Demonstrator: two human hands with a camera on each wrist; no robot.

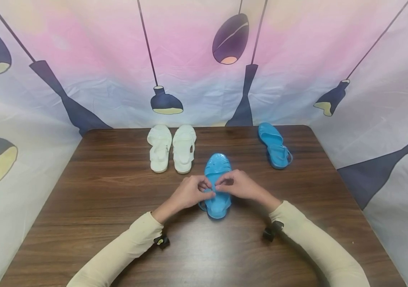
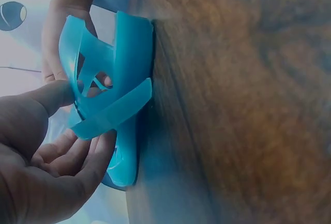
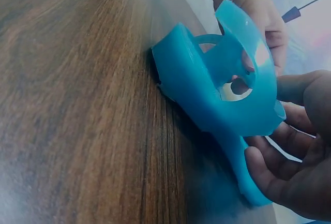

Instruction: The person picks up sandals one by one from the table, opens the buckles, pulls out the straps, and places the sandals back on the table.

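A blue sandal (image 1: 218,162) lies sole down on the table, toe pointing away from me. Both hands meet over its ankle strap. From the left, my left hand (image 1: 192,191) pinches the strap between thumb and fingers; a loose strap end (image 2: 116,111) hangs toward the table in the left wrist view. On the other side, my right hand (image 1: 241,185) pinches the strap's other part (image 3: 264,58) with thumb and fingertips. Whether the strap is fastened cannot be made out, as the fingers cover part of it.
Behind and to the left stands a pair of white sandals (image 1: 184,149), side by side. Another blue sandal (image 1: 271,137) lies near the back right, slightly turned. The brown wooden table (image 1: 110,191) ends at a cloth backdrop (image 1: 110,99) printed with lamps.
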